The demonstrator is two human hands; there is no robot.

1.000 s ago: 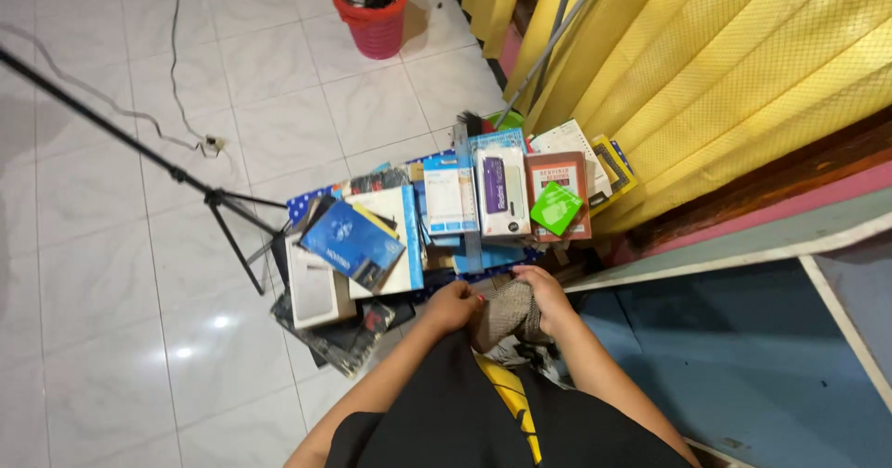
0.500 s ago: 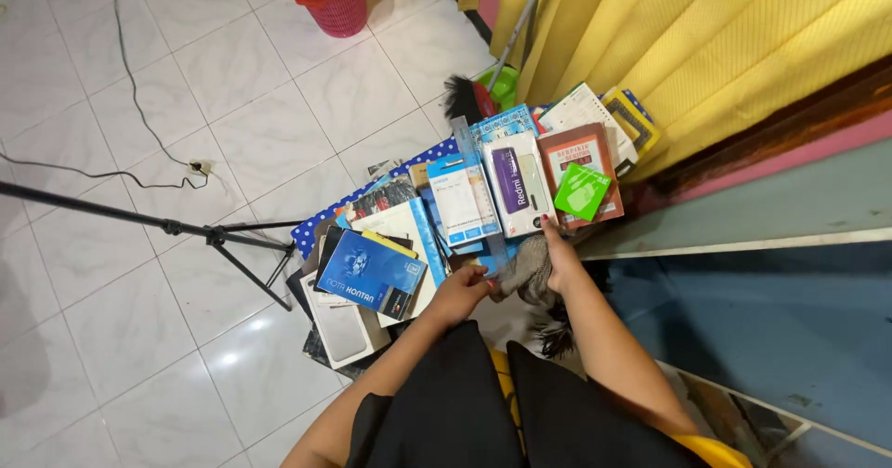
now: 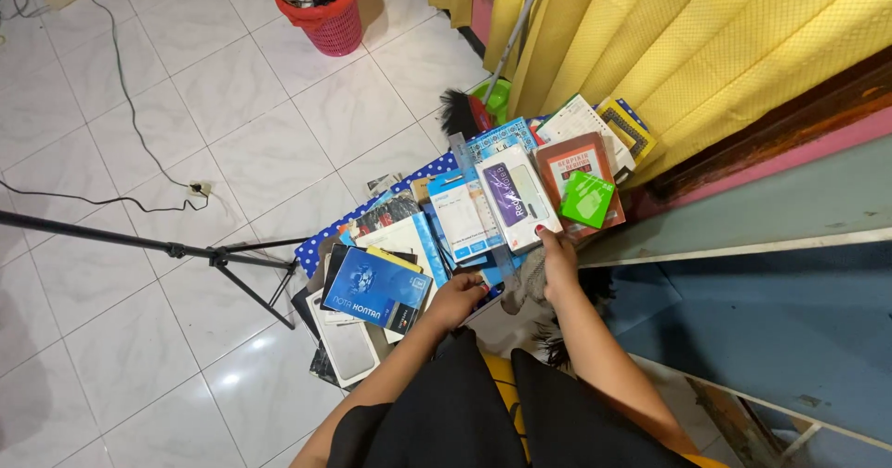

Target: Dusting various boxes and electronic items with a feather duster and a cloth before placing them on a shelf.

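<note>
A pile of boxes and books lies on the tiled floor in front of me. My right hand [image 3: 557,262] reaches forward and pinches the near corner of a white and purple phone box [image 3: 516,194], which lies tilted on top of the pile. A grey-brown cloth [image 3: 530,284] hangs under that hand's palm. My left hand [image 3: 455,297] rests with curled fingers at the pile's front edge, beside a blue box [image 3: 372,287] and just left of the cloth. A white and blue box [image 3: 460,215], a red-brown book [image 3: 574,159] and a small green box [image 3: 587,198] lie around the phone box.
A red basket [image 3: 321,8] stands at the back. A black tripod [image 3: 186,250] and a cable with a plug [image 3: 195,187] cross the floor on the left. Yellow curtains [image 3: 706,50] hang at the right above a grey-blue shelf [image 3: 790,212]. A black brush [image 3: 462,110] lies behind the pile.
My right hand has left the cloth held in front of me and reached up to the white and purple box. The left hand has moved to the pile's edge. The view has shifted.
</note>
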